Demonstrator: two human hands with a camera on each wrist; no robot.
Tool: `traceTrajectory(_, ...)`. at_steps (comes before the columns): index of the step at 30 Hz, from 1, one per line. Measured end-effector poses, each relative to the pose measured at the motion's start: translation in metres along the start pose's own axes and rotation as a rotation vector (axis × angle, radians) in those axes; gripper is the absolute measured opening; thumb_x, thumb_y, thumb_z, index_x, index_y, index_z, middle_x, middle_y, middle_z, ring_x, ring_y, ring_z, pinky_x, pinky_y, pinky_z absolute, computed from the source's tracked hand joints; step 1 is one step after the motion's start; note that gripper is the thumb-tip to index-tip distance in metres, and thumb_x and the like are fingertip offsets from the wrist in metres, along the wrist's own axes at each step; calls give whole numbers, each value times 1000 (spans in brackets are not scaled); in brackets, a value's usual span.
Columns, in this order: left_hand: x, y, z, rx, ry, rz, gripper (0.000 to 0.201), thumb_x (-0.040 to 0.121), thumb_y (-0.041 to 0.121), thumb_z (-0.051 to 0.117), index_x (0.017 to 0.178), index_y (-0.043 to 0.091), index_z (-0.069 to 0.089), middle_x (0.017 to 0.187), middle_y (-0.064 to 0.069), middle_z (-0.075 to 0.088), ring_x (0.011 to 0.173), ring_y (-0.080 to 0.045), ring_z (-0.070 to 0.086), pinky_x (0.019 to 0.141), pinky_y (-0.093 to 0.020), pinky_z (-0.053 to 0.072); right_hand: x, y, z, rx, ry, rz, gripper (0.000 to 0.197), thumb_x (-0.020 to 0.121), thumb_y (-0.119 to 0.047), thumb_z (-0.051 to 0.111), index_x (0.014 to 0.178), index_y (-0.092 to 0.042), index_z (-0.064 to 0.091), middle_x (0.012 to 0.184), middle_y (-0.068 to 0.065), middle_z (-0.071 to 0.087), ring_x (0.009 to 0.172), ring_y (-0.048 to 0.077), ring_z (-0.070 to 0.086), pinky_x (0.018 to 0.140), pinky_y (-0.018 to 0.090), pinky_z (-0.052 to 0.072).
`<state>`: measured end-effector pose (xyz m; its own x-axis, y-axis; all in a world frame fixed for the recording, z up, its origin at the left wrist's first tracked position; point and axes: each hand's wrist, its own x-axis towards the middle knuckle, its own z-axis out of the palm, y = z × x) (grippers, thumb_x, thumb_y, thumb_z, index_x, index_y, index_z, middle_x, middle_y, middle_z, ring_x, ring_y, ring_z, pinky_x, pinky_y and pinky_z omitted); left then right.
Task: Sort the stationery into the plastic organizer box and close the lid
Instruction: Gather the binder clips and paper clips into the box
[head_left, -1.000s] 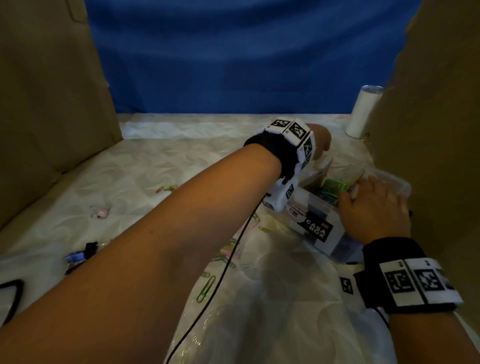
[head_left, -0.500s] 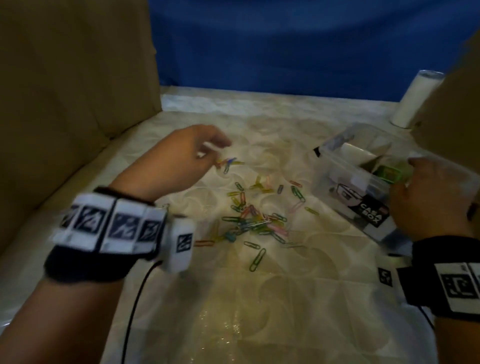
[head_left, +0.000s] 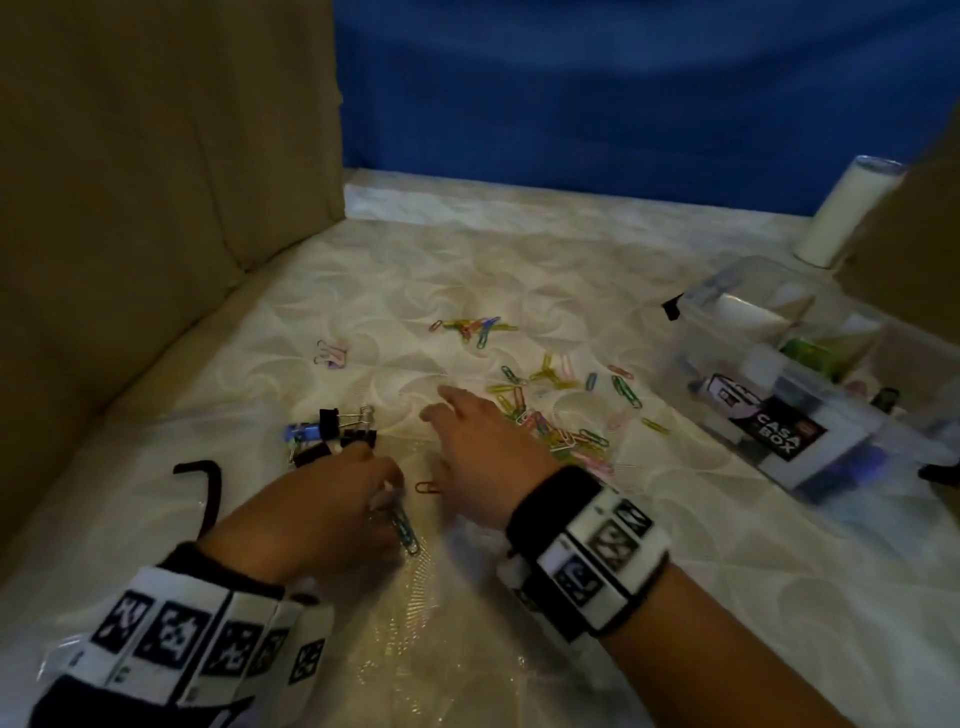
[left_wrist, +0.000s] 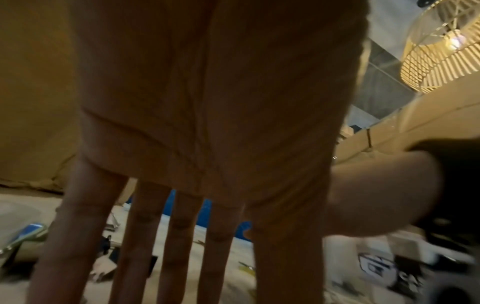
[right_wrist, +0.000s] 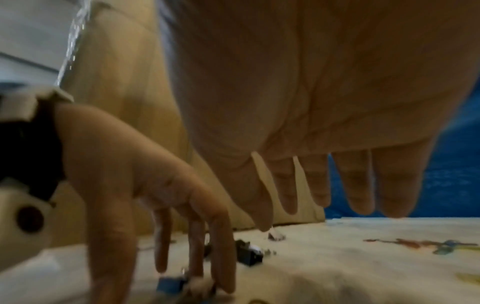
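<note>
The clear plastic organizer box (head_left: 810, 441) with a black "CASA BOX" label stands open at the right, some stationery inside it. Coloured paper clips (head_left: 545, 421) lie scattered mid-table, with a smaller bunch (head_left: 478, 327) farther back. Black and blue binder clips (head_left: 332, 431) lie in a heap at the left. My left hand (head_left: 384, 488) reaches down just right of that heap, its straight fingers (right_wrist: 194, 257) touching the table beside a teal paper clip (head_left: 405, 530). My right hand (head_left: 467, 436) hovers palm down at the edge of the paper clip pile, with relaxed fingers (right_wrist: 350, 185) holding nothing.
Cardboard walls (head_left: 156, 182) close in the left and right sides, with a blue backdrop (head_left: 597, 104) behind. A white cylinder (head_left: 847, 213) stands at the back right. A black cable (head_left: 208, 483) lies near my left wrist. A pink binder clip (head_left: 330, 356) and a red paper clip (head_left: 426, 487) lie apart.
My left arm came off the box, swung left and dropped to the binder clips. My right hand let go of the box and moved left over the paper clips.
</note>
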<state>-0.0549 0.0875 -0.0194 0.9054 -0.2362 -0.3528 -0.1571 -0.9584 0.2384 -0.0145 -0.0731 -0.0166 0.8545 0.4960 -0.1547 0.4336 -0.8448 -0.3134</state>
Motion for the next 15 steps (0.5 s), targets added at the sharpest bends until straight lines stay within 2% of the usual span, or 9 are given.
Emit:
traceTrajectory(3,-2,8,2,63,-8,3,35,83,38,62,115,31,49,111,6,45,96,-11,46,79,-23,42,20,-9,7,-95,-126,-11,66,94,-16,47,151,-22,14,161,3,-5,148,34,1,117,47,20)
traceTrajectory(6,0,9,7,22,54,27,37,88,26,59,123,27,47,120,4,49,98,-11,49,77,-17,36,29,-14,16,-145,-230,-16,62,96,-21,43,150,-26,14,161,3,-7,147,39,0,117,50,18)
traceTrajectory(9,4,2,9,-14,57,47,42,89,25,57,130,27,44,124,5,52,105,-11,54,79,-15,37,31,-18,26,-161,-298,-3,56,97,-24,44,148,-23,22,160,6,5,145,41,7,112,52,25)
traceTrajectory(12,9,-8,13,-16,29,50,29,90,24,53,119,23,52,107,5,53,92,-10,53,75,-17,39,26,-21,28,-196,-200,-36,41,96,-20,42,137,-16,38,144,13,32,131,38,33,96,48,41)
traceTrajectory(15,14,-15,14,-23,18,68,20,87,25,55,108,24,55,96,8,51,83,-7,51,66,-14,38,19,-23,24,-235,-144,-79,33,96,-16,44,129,-9,45,129,14,42,119,35,43,86,44,45)
